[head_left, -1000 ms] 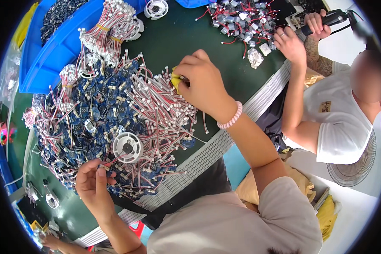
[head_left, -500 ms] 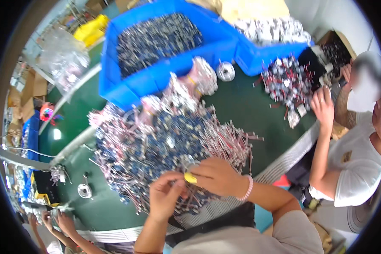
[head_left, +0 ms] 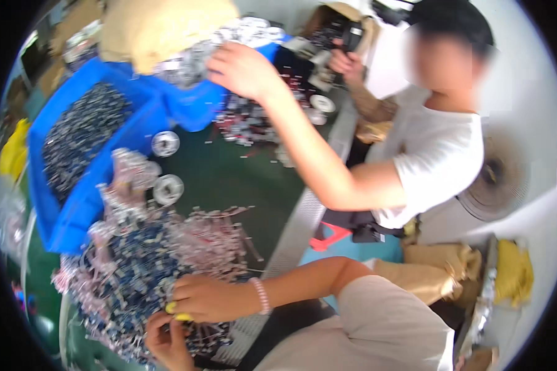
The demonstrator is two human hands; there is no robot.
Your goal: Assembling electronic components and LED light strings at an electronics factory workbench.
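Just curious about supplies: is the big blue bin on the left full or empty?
Not empty: a broad layer of small dark parts lies in the blue bin. Its depth cannot be told.

The view had swung, so the large blue plastic bin (head_left: 74,229) of dark parts now stood at upper left. The co-worker's bare hand (head_left: 241,69) had left the grey-and-red pile of small wired parts (head_left: 250,123) and reached up to the blue tray of white parts (head_left: 198,108) at upper centre; two white round discs (head_left: 322,104) had come into sight beside that pile. The person's right hand (head_left: 207,298), a second earlier well apart, had joined the left hand (head_left: 167,343) at lower left.
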